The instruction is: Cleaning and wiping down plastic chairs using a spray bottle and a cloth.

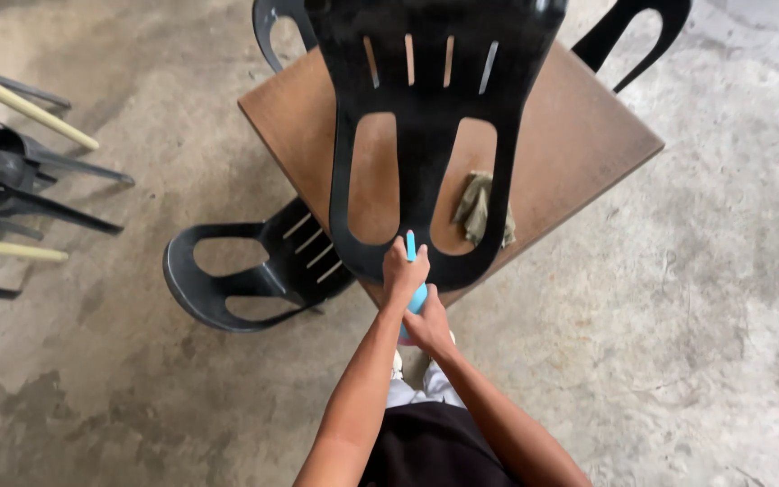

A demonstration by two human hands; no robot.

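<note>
A black plastic chair (426,81) stands tilted over a brown square table (579,135), its slotted back hanging toward me. My left hand (402,271) is closed on the lower edge of that chair back. Just below it, my right hand (431,326) grips a light blue bottle (417,298), whose blue tip pokes up beside my left fingers. A crumpled olive rag (480,207) lies on the table and shows through an opening in the chair back.
A second black chair (245,271) sits tucked at the table's left corner. More black chair legs (628,36) show behind the table. Stacked dark chairs and pale yellow poles (11,171) stand at the left. The floor is stained grey concrete (696,298).
</note>
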